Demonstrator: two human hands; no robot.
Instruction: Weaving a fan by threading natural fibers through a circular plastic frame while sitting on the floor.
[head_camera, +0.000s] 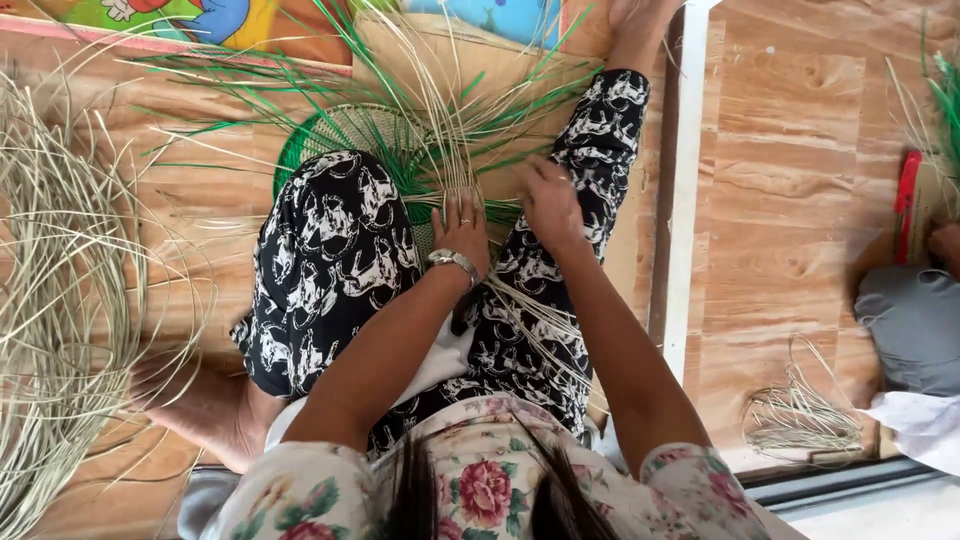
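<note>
Matt dry straw strands (450, 120), glossy wood-grain floor (790, 150), shiny metal watch (452, 260).

The floor (780, 200) is covered in wood-grain sheeting of warm orange-brown, knots and plank seams printed across it. A narrow white strip (685, 190) runs straight down the floor, dividing it into two panels. Left of that strip, at the top edge, lies a brightly coloured cartoon-printed mat (200, 20). Right of the strip, low down, a grey metal threshold rail (850, 480) crosses at an angle. Light is even and soft.
</note>
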